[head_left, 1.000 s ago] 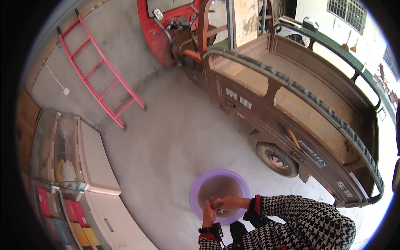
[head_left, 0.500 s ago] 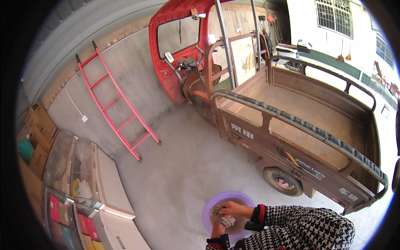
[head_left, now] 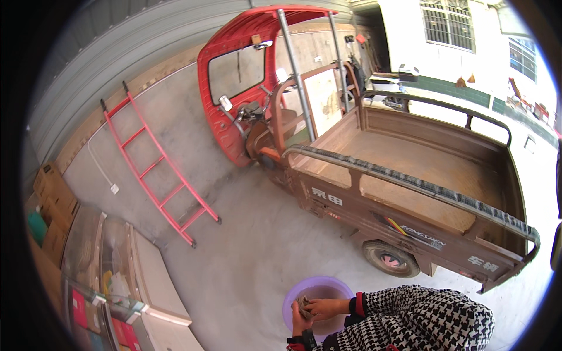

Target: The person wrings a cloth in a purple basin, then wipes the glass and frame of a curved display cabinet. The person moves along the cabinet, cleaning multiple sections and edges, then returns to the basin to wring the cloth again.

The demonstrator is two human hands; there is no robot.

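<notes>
A wet-looking greyish-brown cloth [head_left: 303, 305] is bunched up between my two hands, over a round purple basin [head_left: 288, 301] on the floor. My left hand [head_left: 299, 322] grips it from the near left side. From the right, my right hand [head_left: 325, 308] presses against it with the fingers closed. Murky water [head_left: 328, 291] shows inside the basin. Much of the cloth is hidden by my fingers, and my checked sleeves cover the basin's near right side.
A brown three-wheeled cargo vehicle [head_left: 374, 205] with a red cab stands to the right. A pink-red ladder [head_left: 153, 167] leans on the far wall. Glass-fronted cabinets [head_left: 155, 269] and cardboard boxes [head_left: 55, 187] line the left side. Grey concrete floor [head_left: 246, 245] lies between.
The cloth is gathered into a tighter bundle and my hands are closer together around it. My view has shifted, so the vehicle and ladder sit lower and further left.
</notes>
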